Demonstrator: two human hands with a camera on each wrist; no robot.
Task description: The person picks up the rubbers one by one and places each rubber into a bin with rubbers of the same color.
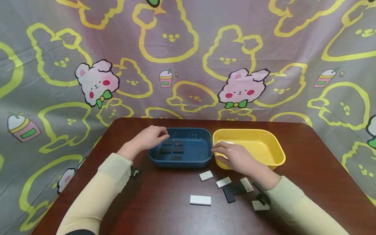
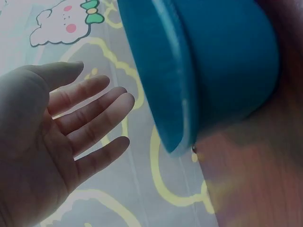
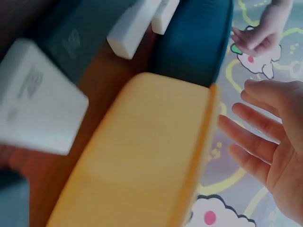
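The left hand (image 1: 151, 137) is over the left edge of a blue bin (image 1: 196, 150) that has several dark blocks (image 1: 178, 149) lying in it. In the left wrist view that hand (image 2: 71, 113) is empty, its fingers loosely spread beside the bin's wall (image 2: 227, 61). Over the left part of a yellow bin (image 1: 264, 147) hovers the right hand (image 1: 235, 156); a bit of white (image 1: 229, 142) shows inside behind it. The right wrist view shows the right hand (image 3: 270, 137) with relaxed fingers and nothing held, beyond the yellow wall (image 3: 142, 142).
On the brown table in front of the bins lie several white blocks (image 1: 200, 200), among them one near the blue bin (image 1: 206, 176), and dark blocks (image 1: 229, 194) close to the right forearm. A patterned cloth (image 1: 188, 71) hangs behind the table.
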